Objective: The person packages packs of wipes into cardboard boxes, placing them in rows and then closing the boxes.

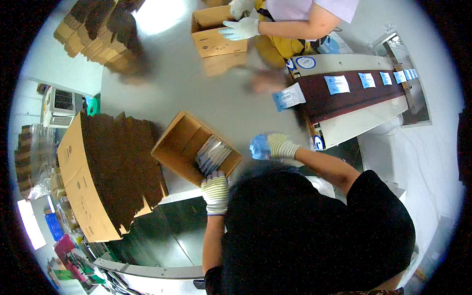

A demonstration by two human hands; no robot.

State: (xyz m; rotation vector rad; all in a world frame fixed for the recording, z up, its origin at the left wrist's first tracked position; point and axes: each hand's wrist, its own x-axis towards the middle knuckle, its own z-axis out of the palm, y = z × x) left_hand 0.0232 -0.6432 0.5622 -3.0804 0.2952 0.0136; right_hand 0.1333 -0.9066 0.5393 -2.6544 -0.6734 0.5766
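Observation:
An open cardboard box sits at an angle on the grey table, with several blue-and-white packets standing at its near right end. My left hand, in a striped knit glove, hooks its fingers over the box's near rim. To the right of the box, my gloved right hand is closed on a blue packet, blurred by motion. Another blue-and-white packet hangs off the end of a dark conveyor belt, beyond my right hand.
More packets lie along the belt. Stacked flat cartons stand left of my box, others at the far left. Across the table, a co-worker's gloved hands are at a second open box.

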